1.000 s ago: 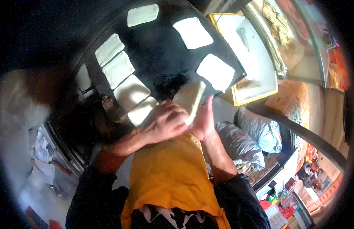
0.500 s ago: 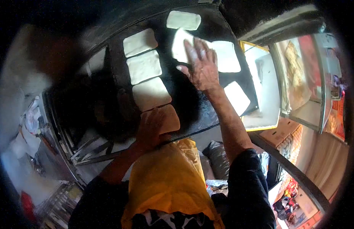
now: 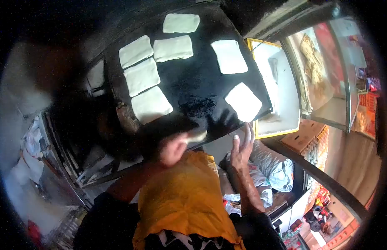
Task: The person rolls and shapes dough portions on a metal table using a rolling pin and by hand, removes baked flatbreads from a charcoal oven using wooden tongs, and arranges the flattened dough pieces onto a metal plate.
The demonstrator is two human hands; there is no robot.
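Observation:
A black griddle (image 3: 201, 83) carries several flat, pale squares of dough, among them one at the back (image 3: 181, 23), one in the left column (image 3: 141, 76) and one at the right front (image 3: 243, 101). My left hand (image 3: 172, 149) is blurred at the griddle's near edge, its fingers closed on another pale dough piece (image 3: 197, 136) that sticks out past them. My right hand (image 3: 241, 148) is just off the griddle's front edge, raised with the fingers spread, and holds nothing. An orange apron (image 3: 181, 196) covers my front.
A white tray with a yellow rim (image 3: 281, 96) sits right of the griddle. Behind it a glass case (image 3: 326, 83) holds cooked flatbreads. Filled sacks (image 3: 276, 166) lie below right, beside a cardboard box (image 3: 304, 139). Metal racks and clutter (image 3: 81, 166) fill the left.
My right hand has left a dough square on the far griddle and pulled back to the front edge. My left hand has closed over the near dough piece, lifting it slightly.

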